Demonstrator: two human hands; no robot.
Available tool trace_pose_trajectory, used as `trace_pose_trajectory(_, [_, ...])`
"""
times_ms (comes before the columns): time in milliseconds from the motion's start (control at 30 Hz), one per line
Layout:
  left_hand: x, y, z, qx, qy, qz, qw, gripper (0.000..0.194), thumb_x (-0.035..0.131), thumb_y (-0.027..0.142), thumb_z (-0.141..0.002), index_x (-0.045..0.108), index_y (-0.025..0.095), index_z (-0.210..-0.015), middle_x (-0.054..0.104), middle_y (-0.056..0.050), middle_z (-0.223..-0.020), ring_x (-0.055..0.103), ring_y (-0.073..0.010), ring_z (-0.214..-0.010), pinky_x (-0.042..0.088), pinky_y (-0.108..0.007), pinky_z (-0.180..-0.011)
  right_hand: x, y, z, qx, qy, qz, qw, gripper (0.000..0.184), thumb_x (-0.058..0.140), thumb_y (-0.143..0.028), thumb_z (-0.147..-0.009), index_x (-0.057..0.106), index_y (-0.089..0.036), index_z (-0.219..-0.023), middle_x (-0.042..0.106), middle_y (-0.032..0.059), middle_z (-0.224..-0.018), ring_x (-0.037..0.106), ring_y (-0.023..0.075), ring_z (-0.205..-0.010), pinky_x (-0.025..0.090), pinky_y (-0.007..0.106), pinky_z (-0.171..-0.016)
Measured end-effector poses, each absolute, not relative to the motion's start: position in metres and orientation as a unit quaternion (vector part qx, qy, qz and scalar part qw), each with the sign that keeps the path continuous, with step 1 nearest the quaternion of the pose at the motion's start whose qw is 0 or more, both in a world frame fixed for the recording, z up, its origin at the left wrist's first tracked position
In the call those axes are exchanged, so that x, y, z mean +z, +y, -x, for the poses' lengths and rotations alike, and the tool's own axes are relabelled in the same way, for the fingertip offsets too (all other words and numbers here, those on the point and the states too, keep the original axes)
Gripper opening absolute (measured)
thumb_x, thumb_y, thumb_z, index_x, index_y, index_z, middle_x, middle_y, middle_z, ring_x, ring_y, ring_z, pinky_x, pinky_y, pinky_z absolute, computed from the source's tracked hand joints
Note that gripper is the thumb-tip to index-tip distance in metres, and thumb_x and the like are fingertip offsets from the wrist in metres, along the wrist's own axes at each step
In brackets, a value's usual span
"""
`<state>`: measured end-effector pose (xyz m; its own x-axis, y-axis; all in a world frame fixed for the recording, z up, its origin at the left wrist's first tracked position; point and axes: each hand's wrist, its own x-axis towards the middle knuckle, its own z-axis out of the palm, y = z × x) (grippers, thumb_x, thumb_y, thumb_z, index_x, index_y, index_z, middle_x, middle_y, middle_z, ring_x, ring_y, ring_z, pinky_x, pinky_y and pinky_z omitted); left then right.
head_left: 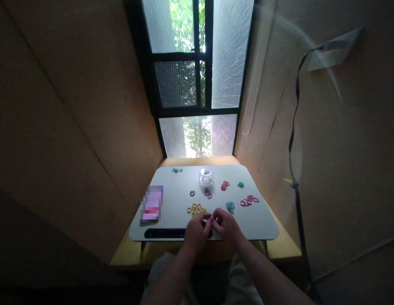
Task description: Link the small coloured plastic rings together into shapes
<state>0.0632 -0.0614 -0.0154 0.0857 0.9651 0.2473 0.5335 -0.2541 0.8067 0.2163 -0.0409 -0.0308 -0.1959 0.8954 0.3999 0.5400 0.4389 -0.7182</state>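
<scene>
My left hand (197, 232) and my right hand (227, 226) meet at the near edge of a small white lap table (263, 220). Their fingertips pinch together around something tiny and pale between them, too small to name. Just beyond my hands lie a heap of yellow rings (196, 209) and a cluster of blue rings (230, 206). Red rings (249, 200) lie to the right. Another red group (225, 185) and a teal ring (240, 184) sit farther back. Purple rings (208, 193) rest by a small clear jar (206, 178).
A phone-like slab (151, 203) lies at the table's left. Teal rings (177, 170) sit at the far left corner, a single purple ring (192, 193) mid-table. Brown board walls close in on both sides; a window is ahead. A black cable (293, 140) hangs on the right wall.
</scene>
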Motion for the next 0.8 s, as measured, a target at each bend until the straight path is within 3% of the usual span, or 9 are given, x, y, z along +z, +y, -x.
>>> trace_pose_trajectory(333, [-0.0113, -0.0624, -0.0621, 0.396, 0.540, -0.688, 0.280, 0.025, 0.048, 0.031, -0.088, 0.070, 0.022, -0.093, 0.072, -0.003, -0.091, 0.065, -0.0178, -0.083, 0.047, -0.027, -0.075, -0.0319, -0.0415, -0.2144, 0.215, -0.739, 0.493, 0.405, 0.006, 0.053, -0.019, -0.077, 0.051, -0.020, -0.072, 0.055, -0.0025, -0.065, 0.049, 0.0119, -0.060, 0.034, 0.022, -0.056])
trace_pose_trajectory(800, [-0.0188, -0.0618, -0.0624, 0.369, 0.560, -0.688, 0.277, 0.019, 0.049, 0.033, -0.086, 0.062, 0.020, -0.080, 0.066, -0.002, -0.075, 0.059, -0.0166, -0.070, 0.040, -0.026, -0.067, -0.0308, -0.0453, -0.2115, 0.240, -0.728, 0.489, 0.415, 0.006, 0.050, -0.016, -0.078, 0.049, -0.020, -0.074, 0.054, -0.0030, -0.065, 0.049, 0.0116, -0.060, 0.033, 0.022, -0.056])
